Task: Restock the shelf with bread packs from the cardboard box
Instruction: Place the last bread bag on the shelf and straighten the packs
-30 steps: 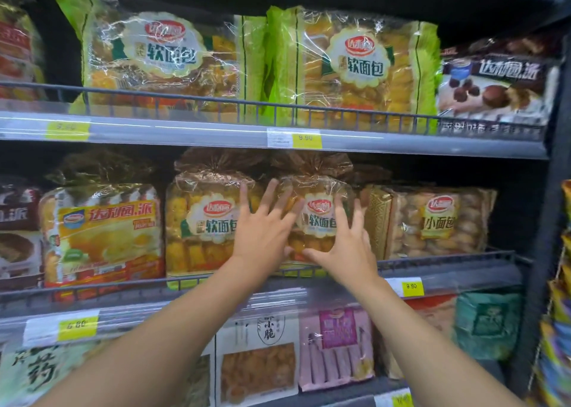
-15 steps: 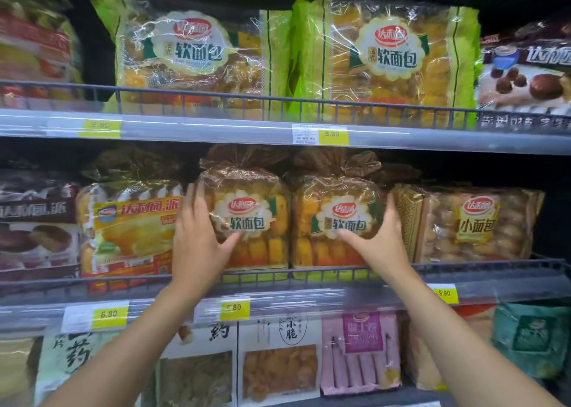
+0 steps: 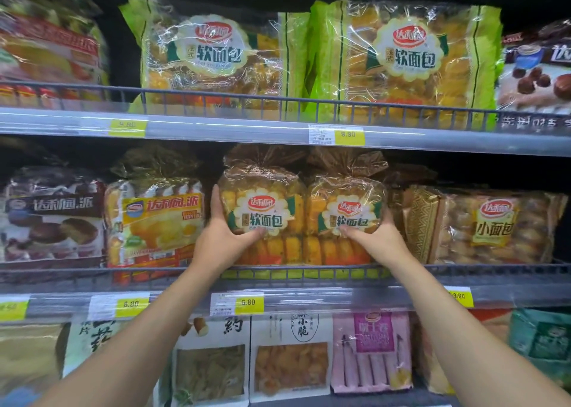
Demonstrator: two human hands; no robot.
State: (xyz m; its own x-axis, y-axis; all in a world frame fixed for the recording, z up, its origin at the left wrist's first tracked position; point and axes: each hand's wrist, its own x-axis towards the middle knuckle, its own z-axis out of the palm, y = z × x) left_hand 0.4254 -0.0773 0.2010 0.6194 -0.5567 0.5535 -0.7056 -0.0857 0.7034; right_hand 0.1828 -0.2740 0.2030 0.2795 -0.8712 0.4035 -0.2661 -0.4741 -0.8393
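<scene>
L hand (image 3: 221, 241) clasps left bread pack (image 3: 262, 218), R hand (image 3: 375, 242) right bread pack (image 3: 346, 221); soft, light, prob. slippery, so hold sides.

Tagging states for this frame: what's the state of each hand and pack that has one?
left hand: grips left bread pack, thumb on its front.
right hand: grips right bread pack, thumb on its front.
left bread pack: upright on the middle shelf, sealed, held.
right bread pack: upright, sealed, touching the left one.
small-bread pack: on the middle shelf, not held.
</scene>
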